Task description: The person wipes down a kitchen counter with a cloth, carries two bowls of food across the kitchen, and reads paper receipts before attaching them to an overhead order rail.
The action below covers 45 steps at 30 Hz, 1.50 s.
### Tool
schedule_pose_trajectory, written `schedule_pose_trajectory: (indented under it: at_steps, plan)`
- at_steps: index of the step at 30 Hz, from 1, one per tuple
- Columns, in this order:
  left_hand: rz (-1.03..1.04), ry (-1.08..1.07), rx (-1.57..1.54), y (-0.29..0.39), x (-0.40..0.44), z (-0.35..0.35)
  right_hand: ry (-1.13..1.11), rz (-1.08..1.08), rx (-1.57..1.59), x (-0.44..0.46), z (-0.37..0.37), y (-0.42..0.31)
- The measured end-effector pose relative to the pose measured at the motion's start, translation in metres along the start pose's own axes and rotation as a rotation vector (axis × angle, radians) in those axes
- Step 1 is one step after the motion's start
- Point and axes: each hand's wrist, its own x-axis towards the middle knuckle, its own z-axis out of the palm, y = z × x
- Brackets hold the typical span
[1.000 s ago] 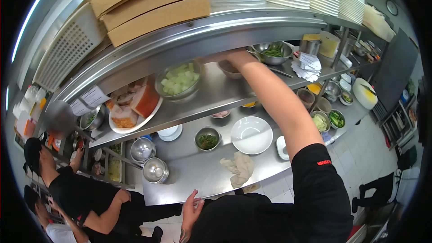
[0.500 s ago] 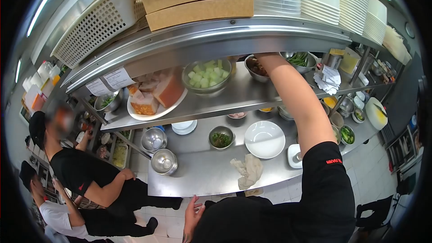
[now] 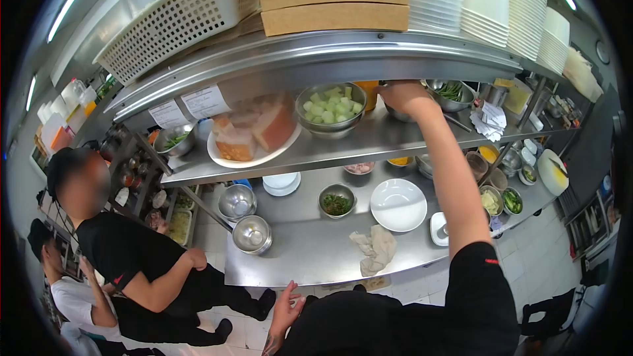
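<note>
Your right hand is at a metal bowl on the shelf, grip unclear. Your left hand, fingers loosely parted, is near the tabletop.

Metal bowl, partly hidden, on shelf

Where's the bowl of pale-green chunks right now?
In the head view, the bowl of pale-green chunks is upper centre on the shelf above the counter, between the white plate on its left and the person's right hand.
</note>
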Motion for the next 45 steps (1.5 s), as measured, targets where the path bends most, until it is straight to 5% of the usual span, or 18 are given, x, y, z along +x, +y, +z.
schedule_pose_trajectory:
  at_steps: [3,6,9,11,15,17,19,21,28,31,38,41,45]
  plan:
    - [-0.012,-0.046,-0.011,0.001,0.001,0.000,0.454,-0.249,0.349,-0.059,0.008,-0.021]
    - [0.002,-0.115,0.002,0.000,0.005,-0.003,0.596,-0.078,0.599,-0.111,0.046,-0.038]
    - [-0.005,-0.174,0.040,-0.002,0.012,-0.008,0.629,0.066,0.540,-0.149,0.100,-0.034]
    - [-0.016,-0.224,0.062,-0.012,0.018,-0.007,0.606,-0.105,0.242,-0.167,0.112,-0.033]
    - [-0.008,-0.223,0.370,-0.068,0.031,0.000,0.572,0.014,0.530,-0.198,0.097,-0.050]
    - [0.055,-0.220,0.481,-0.076,0.028,0.006,0.388,0.036,0.619,-0.232,0.110,-0.043]
    - [0.215,-0.127,0.680,-0.066,0.029,0.011,-0.070,0.179,0.693,-0.278,0.132,-0.040]
    - [0.077,-0.242,0.598,-0.078,0.030,0.019,-0.451,0.178,0.361,-0.325,0.174,-0.021]
    - [-0.020,-0.338,0.428,-0.007,0.032,0.062,-0.575,0.272,0.091,-0.412,0.234,0.010]
    - [-0.144,-0.342,0.412,-0.022,0.023,0.071,-0.521,0.476,0.473,-0.418,0.217,0.031]
    - [-0.043,-0.286,0.561,-0.052,-0.001,0.080,-0.828,0.391,0.117,-0.482,0.237,0.066]
    - [0.191,-0.217,0.701,-0.060,-0.008,0.090,-0.811,0.365,0.038,-0.480,0.233,0.052]
    - [0.025,-0.256,0.713,-0.045,-0.008,0.095,-0.785,0.400,0.147,-0.485,0.232,0.064]
